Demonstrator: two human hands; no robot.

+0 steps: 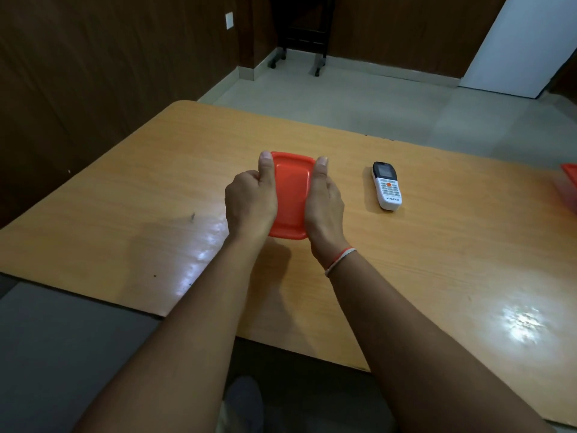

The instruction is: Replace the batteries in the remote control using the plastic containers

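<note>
Both hands, left hand [249,198] and right hand [324,201], are gripping the red-lidded container [292,195]; lid probably popping abruptly, scattering batteries.

Dim room, light mostly from above. Two glare patches on the glossy table [437,245]: one bright blown-out spot near the right forearm, one softer smear at left by the left wrist. Soft shadow under the hands and forearms falls toward the near edge. Dark wood walls [109,73] are underexposed, little grain detail. White panel [515,42] at top right is the brightest area, probably slightly clipped. Wide-angle bend is clear: table edges bow, corners stretch. Overall softness, compression smear on skin and floor. Print on the remote [387,185] barely legible. Colours muted except the saturated red lid [292,195].
</note>
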